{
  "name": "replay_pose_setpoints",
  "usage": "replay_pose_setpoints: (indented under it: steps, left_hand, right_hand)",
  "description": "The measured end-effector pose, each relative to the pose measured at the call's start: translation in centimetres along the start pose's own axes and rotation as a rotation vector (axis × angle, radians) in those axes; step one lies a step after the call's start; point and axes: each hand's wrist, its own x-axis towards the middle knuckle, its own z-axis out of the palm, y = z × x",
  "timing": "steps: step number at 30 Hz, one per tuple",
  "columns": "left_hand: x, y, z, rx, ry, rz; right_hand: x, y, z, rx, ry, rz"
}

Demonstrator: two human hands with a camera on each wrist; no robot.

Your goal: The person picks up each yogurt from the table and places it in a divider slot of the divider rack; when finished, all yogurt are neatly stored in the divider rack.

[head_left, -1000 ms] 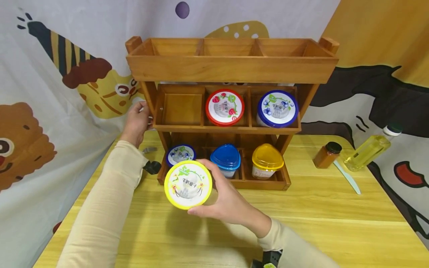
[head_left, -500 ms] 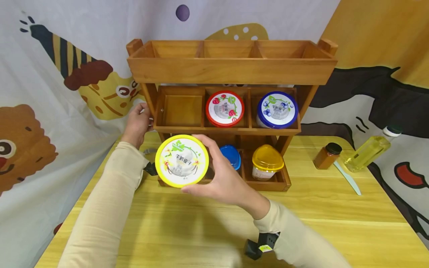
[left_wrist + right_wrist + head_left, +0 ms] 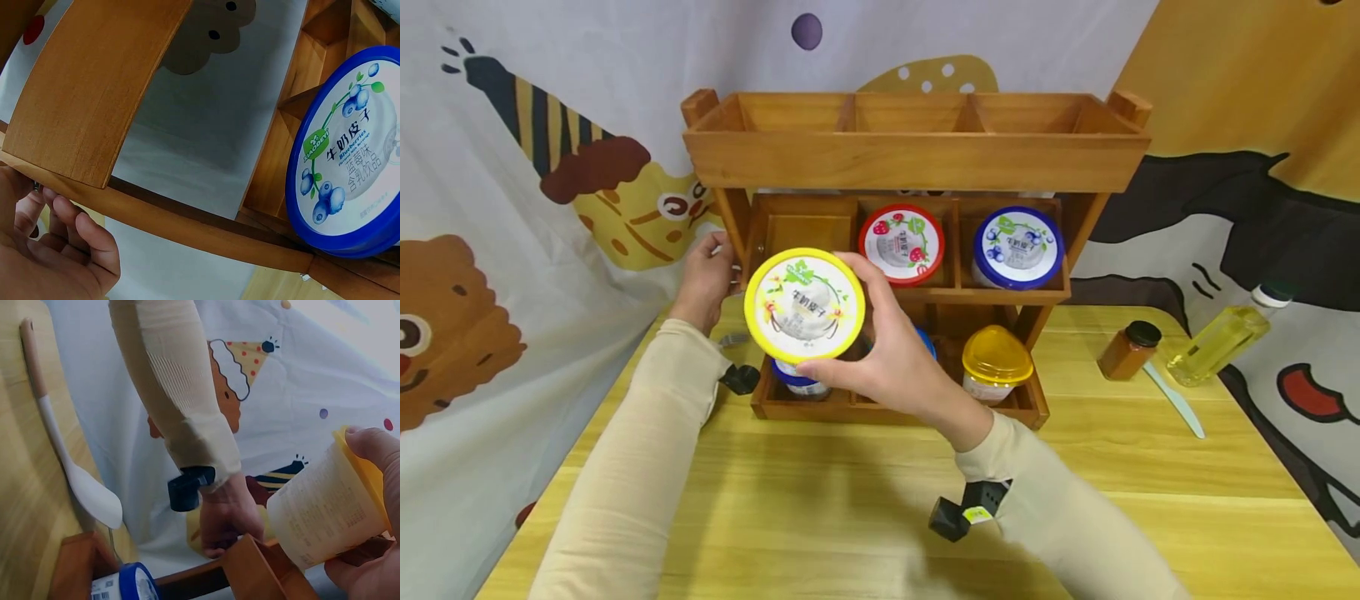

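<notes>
My right hand (image 3: 887,354) holds a round tub with a yellow-rimmed lid (image 3: 805,306), thumb and fingers around its sides. It hangs in front of the wooden rack (image 3: 917,161), overlapping the left compartment of the middle tier. In the right wrist view, the tub's pale printed wall (image 3: 328,509) shows, tilted. My left hand (image 3: 706,279) grips the rack's left side at the middle tier; in the left wrist view its curled fingers (image 3: 94,234) meet the wooden side rail. A red-lidded strawberry tub (image 3: 901,245) and a blue-lidded blueberry tub (image 3: 1018,248) fill the other middle compartments.
On the bottom tier stand another blueberry tub (image 3: 805,385), a partly hidden blue-lidded cup and a yellow-lidded cup (image 3: 996,362). Right of the rack are a brown jar (image 3: 1129,350), an oil bottle (image 3: 1221,343) and a pale knife (image 3: 1176,402). A white spatula (image 3: 94,497) lies left.
My right hand has raised the yellow-lidded tub from before the bottom tier to the middle tier's left compartment, slightly leftward. My left hand stays at the rack's side.
</notes>
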Motion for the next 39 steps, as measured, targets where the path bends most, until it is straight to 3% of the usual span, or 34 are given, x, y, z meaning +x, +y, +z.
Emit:
replay_pose_setpoints:
  steps: [5, 12, 19, 29, 39]
  left_hand:
    - [0.0, 0.0, -0.1, 0.004, -0.008, 0.004]
    - [-0.2, 0.1, -0.3, -0.052, -0.018, 0.001]
    - [-0.2, 0.1, -0.3, 0.02, -0.011, -0.012]
    - [-0.1, 0.0, -0.3, 0.047, -0.008, 0.006]
    - [0.0, -0.1, -0.4, 0.029, -0.011, -0.006]
  right_hand:
    - [1.5, 0.3, -0.1, 0.043, 0.027, -0.015]
    - [3.5, 0.4, 0.1, -0.009, 0.087, -0.022]
    - [4.9, 1.2, 0.2, -0.064, 0.121, -0.011]
    - [6.6, 2.5, 0.2, -0.167, 0.193, 0.037]
    - [8.1, 3.9, 1.2, -0.216, 0.19, 0.08]
